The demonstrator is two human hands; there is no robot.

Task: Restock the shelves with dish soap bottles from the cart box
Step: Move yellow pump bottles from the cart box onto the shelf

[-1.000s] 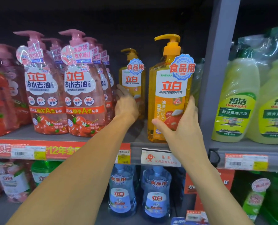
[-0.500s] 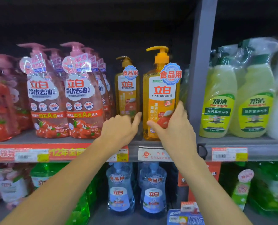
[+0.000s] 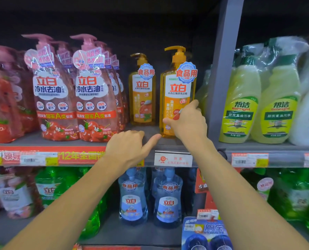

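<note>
An orange pump dish soap bottle (image 3: 177, 91) stands upright at the front of the grey shelf (image 3: 150, 129), beside the grey upright post. My right hand (image 3: 188, 121) grips its lower part, thumb in front and fingers round the right side. A second orange bottle (image 3: 142, 91) stands farther back to its left. My left hand (image 3: 130, 147) hovers at the shelf's front edge, fingers loosely curled, index finger pointing toward the gripped bottle's base, holding nothing. The cart box is out of view.
Pink pump bottles (image 3: 54, 92) fill the shelf's left part. Yellow-green spray bottles (image 3: 240, 105) stand right of the post (image 3: 222, 69). Blue clear bottles (image 3: 132, 195) and green bottles (image 3: 60, 186) sit on the shelf below. Price tags (image 3: 173, 158) line the shelf edge.
My left hand pulled back from the rear orange bottle to the shelf's front edge. My right hand stayed on the front orange bottle, which stands on the shelf.
</note>
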